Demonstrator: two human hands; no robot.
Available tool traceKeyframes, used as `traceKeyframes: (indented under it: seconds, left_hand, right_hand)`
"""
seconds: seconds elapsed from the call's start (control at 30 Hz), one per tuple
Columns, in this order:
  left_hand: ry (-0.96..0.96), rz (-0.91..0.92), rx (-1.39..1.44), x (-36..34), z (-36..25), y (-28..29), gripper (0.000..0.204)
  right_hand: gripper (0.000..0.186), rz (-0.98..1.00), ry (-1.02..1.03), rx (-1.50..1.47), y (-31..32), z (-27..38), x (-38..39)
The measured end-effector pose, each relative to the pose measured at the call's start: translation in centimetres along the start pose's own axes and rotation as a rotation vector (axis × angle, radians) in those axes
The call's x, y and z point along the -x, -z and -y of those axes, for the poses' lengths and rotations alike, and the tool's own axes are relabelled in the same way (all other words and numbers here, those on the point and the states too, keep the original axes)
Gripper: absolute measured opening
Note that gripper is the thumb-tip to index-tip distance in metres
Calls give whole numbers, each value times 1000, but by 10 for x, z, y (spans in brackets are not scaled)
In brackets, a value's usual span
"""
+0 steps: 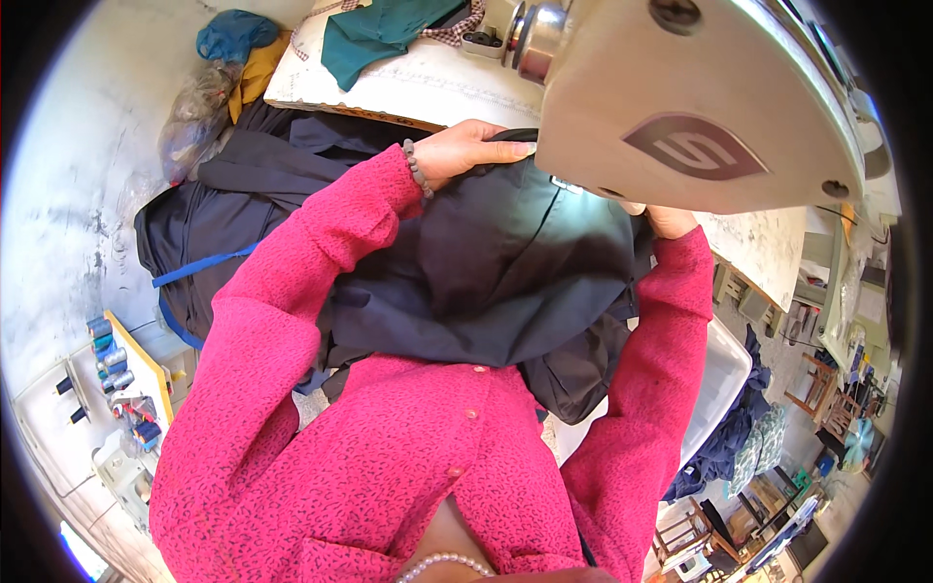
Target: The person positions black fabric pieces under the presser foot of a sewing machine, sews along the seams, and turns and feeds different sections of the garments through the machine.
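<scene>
A large piece of dark navy-black cloth [525,262] spreads over my lap and up under the sewing machine head [680,107]. A straight seam or fold runs down it, lit by the machine's lamp near a small metal part [566,185]. My left hand [476,153] is closed on the cloth's upper edge, thumb on top and the other fingers largely out of sight. Beyond the lamp, my right hand [671,222] grips the cloth's right side with the thumb tip showing; the machine head covers most of its fingers.
More dark cloth with a blue strip [204,264] is heaped at left. Green cloth [379,44] lies on the white sewing table [466,87]. Thread spools [115,360] stand at lower left. A clear plastic bin [717,384] and piled fabric [743,437] are at right.
</scene>
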State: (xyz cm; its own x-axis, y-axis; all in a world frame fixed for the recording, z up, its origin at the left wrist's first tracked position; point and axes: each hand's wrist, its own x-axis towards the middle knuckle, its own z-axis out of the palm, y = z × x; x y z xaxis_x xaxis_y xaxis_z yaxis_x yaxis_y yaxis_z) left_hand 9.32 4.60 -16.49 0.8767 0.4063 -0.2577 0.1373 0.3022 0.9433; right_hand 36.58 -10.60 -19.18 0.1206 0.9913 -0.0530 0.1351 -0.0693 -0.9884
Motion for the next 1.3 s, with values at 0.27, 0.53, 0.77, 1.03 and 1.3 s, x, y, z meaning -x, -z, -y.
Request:
traceKeyframes:
  seconds: [0.27,0.53,0.77,1.03,1.3]
  left_hand:
    - [94,22,42,0,3,5,47]
    - [95,62,-22,-6,8,5,45]
    - [-34,-34,-335,-37,-35,21,44]
    - [-617,-340,-1041,9,-44,27,40]
    - [-397,-333,-902,37,14,-68,69]
  right_hand:
    - [49,170,-179,-302,-15,43,7]
    - [45,116,-147,-305,-20,48,14]
    - [36,-199,148,135,-18,30,-16]
    - [35,-377,217,420,-10,18,-41]
    - [34,-367,204,449,-15,18,-25]
